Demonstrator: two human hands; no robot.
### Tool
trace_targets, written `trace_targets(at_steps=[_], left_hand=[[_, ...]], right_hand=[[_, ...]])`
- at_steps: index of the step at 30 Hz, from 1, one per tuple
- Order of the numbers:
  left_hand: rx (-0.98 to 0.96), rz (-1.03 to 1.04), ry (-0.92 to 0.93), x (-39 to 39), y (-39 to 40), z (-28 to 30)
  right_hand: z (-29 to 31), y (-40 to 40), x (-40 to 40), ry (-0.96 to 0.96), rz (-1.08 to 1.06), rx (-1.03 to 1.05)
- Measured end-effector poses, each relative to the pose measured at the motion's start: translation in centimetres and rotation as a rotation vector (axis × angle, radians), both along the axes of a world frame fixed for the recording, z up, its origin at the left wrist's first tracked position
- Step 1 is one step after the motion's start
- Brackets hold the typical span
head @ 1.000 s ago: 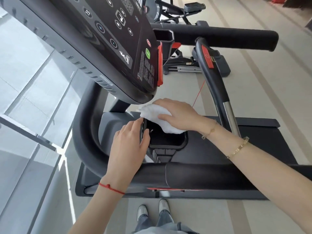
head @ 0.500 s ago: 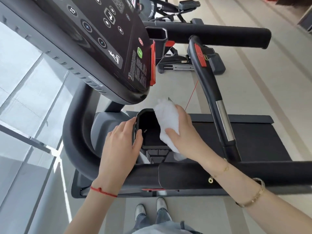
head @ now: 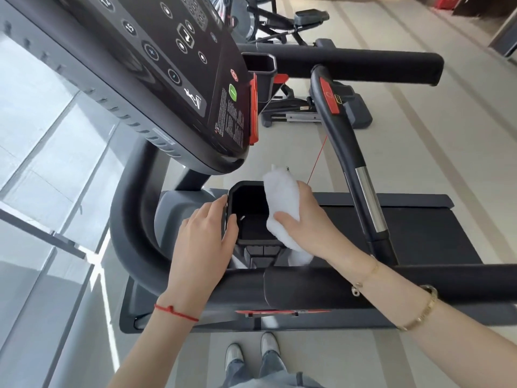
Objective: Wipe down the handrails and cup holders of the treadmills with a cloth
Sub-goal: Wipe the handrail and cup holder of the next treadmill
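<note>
A black cup holder [head: 249, 217] sits under the treadmill console, its inside in shadow. My left hand [head: 205, 233] grips its left rim, thumb hooked over the edge. My right hand [head: 306, 222] holds a white cloth [head: 281, 200] against the holder's right rim, thumb on top of the cloth and the fingers hidden behind it. The cloth's lower end hangs down by the near handrail [head: 321, 287]. A second cup holder [head: 258, 77] sits on the console's far side, beside the far handrail [head: 349, 63].
The console [head: 156, 74] overhangs the cup holder from the upper left. A curved grip bar [head: 352, 161] with a red button and a chrome section runs down at the right. The treadmill belt [head: 419, 231] lies below. Another exercise machine [head: 307, 107] stands beyond. Glass floor panels are at the left.
A second ago my right hand pressed the cloth flat over the holder's top; it has since swung to the holder's right rim, cloth turned upright. My left hand stayed on the left rim.
</note>
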State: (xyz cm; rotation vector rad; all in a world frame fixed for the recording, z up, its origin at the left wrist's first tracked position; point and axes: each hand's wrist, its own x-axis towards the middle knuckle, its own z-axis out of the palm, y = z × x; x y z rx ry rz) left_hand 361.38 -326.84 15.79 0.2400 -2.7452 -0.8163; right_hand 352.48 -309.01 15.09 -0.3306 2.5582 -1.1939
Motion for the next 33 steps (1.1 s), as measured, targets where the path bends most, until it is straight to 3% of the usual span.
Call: trace_targets(at_steps=[5,9,13,18,21,26,28,33], left_hand=[[-0.002,0.014,0.004,0.0,0.1,0.2],[-0.015,0.027,0.004,0.0,0.2,0.3],[-0.001,0.026,0.001,0.0,0.2,0.1],[0.01,0.015,0.001,0.0,0.1,0.1],[0.011,0.013,-0.001,0.1,0.0,0.1],[0.049,-0.02,-0.012,0.2,-0.3,0.3],[0.077,-0.031,-0.011,0.5,-0.6,0.3],[0.097,-0.018,0.04,2.0,-1.2,0.6]], right_hand=[[1.8,-2.2,-4.8,0.293,0.342,0.316],[2.2,-3.9,-6.8,0.395,0.582,0.405],[1.6,-3.2,-6.5,0.405,0.527,0.328],[0.9,-0.2,-4.5,0.226,0.296,0.165],[1.2,0.8,-2.6,0.221,0.213,0.022],[3.8,2.3,-0.4,0.22,0.39,-0.012],[4.5,2.2,1.1,0.206,0.514,0.029],[3.6,-1.1,3.5,0.305,0.622,0.435]])
